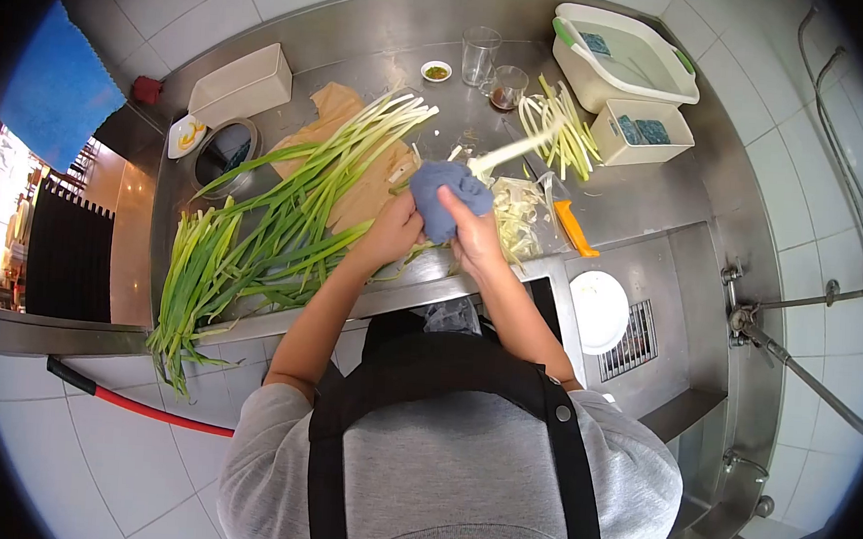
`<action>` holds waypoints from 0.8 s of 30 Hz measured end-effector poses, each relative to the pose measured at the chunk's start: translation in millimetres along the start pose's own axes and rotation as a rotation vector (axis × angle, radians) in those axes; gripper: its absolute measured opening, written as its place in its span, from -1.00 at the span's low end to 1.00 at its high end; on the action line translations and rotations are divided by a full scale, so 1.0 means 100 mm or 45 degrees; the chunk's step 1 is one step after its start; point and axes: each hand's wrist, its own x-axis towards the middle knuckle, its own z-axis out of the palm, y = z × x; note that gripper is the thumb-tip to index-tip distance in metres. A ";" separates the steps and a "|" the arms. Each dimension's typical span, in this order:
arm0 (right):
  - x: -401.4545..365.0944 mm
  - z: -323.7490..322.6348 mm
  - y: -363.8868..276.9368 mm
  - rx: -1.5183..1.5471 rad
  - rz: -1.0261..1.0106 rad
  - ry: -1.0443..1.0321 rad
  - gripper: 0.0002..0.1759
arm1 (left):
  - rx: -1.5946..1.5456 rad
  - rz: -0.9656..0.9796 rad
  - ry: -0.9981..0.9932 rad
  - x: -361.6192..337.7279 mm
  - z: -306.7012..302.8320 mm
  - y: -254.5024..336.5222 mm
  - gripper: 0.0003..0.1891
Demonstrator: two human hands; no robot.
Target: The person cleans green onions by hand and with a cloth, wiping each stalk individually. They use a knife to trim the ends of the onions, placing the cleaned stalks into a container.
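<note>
A bunched blue-grey cloth (443,199) is between my two hands, above the front of the steel counter. My right hand (471,227) grips the cloth with its thumb laid over the front. My left hand (396,230) is closed at the cloth's lower left side. A pale stalk (518,152), blurred, sticks out of the cloth toward the upper right. Long green onions (303,188) lie to the left, partly on brown paper (335,107). Pale trimmings (516,215) sit just right of my right hand, beside an orange-handled knife (574,227).
Cut stalks (561,129) lie near a white tub of water (622,59) and a smaller bin (642,134). Glasses (479,55) and a sauce dish (436,71) stand at the back. A white plate (599,312) is in the sink at right.
</note>
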 end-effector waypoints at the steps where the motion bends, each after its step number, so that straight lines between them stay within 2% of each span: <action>1: 0.02 -0.05 0.00 0.004 -0.001 -0.001 -0.69 | -0.225 -0.365 -0.142 -0.04 -0.04 0.06 -0.85; 5: 0.06 -0.08 -0.05 0.019 -0.103 0.151 -0.72 | -0.315 -0.228 -0.140 -0.11 -0.11 0.38 -0.86; 7: 0.08 -0.10 -0.14 0.191 -0.093 0.213 -0.65 | 0.020 -0.198 -0.206 -0.13 -0.23 0.52 -0.81; 8: 0.13 -0.18 -0.21 0.207 -0.043 0.215 -0.54 | 0.020 -0.197 -0.196 -0.17 -0.29 0.56 -0.81; 11: 0.12 -0.33 -0.71 0.252 -0.140 0.234 -0.45 | 0.122 -0.187 -0.275 -0.37 -0.51 0.62 -0.78; 13: 0.24 -0.70 -0.94 0.238 -0.395 0.384 -0.45 | 0.186 -0.233 -0.283 -0.54 -0.66 0.64 -0.78; 14: 0.27 -0.91 -1.11 0.364 -0.432 0.400 -0.45 | 0.187 -0.231 -0.283 -0.64 -0.77 0.60 -0.78; 16: 0.30 -1.37 -1.35 0.485 -0.471 0.418 -0.44 | 0.087 -0.382 -0.067 -0.78 -0.94 0.50 -0.80; 17: 0.34 -1.64 -1.37 0.531 -0.526 -0.027 -0.43 | 0.086 -0.383 -0.067 -0.76 -0.98 0.50 -0.80; 18: 0.36 -1.77 -1.37 0.565 -0.563 -0.474 -0.42 | 0.172 -0.351 0.090 -0.71 -1.03 0.53 -0.79; 19: 0.31 -1.62 -1.31 0.564 -0.552 -0.472 -0.42 | 0.258 -0.323 0.247 -0.66 -1.05 0.54 -0.77; 21: 0.15 -0.98 -1.01 0.358 -0.386 -0.025 -0.39 | 0.485 -0.258 0.396 -0.40 -1.13 0.51 -0.76; 23: 0.10 -0.75 -0.73 0.278 -0.180 -0.052 -0.35 | 0.635 -0.215 0.456 -0.08 -1.23 0.41 -0.76; 24: 0.06 -0.63 -0.64 0.243 -0.158 -0.070 -0.31 | 0.635 -0.220 0.461 -0.11 -1.23 0.40 -0.76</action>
